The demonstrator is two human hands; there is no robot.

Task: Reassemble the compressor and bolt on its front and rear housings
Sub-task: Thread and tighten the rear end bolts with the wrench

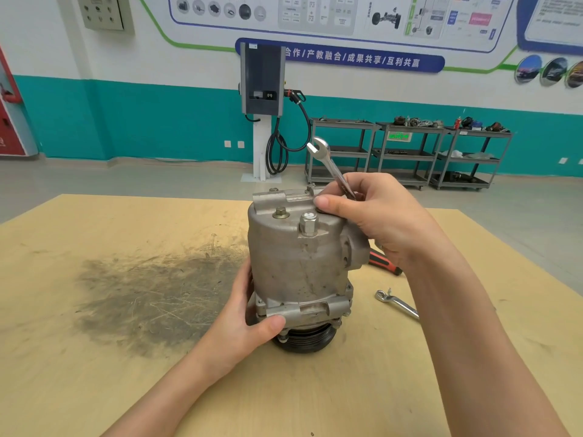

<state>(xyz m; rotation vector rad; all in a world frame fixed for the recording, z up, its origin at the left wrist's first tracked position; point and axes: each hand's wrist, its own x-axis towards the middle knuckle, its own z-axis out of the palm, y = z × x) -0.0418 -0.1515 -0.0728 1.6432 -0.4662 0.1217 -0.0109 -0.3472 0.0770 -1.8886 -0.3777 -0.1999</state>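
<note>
We steady the upright compressor [299, 266].
Our left hand [249, 323] grips its base; our right hand [372, 216] pinches a wrench [331, 167].

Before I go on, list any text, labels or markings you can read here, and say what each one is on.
"合作/产教融合/成果共享/互利共赢": white characters on the blue wall banner.
Wall posters: print too small to read.
Green sign on the shelving cart: blurred, unreadable.
Red cabinet at left: white marks, unreadable.
Compressor and wrench: no legible markings.
</note>
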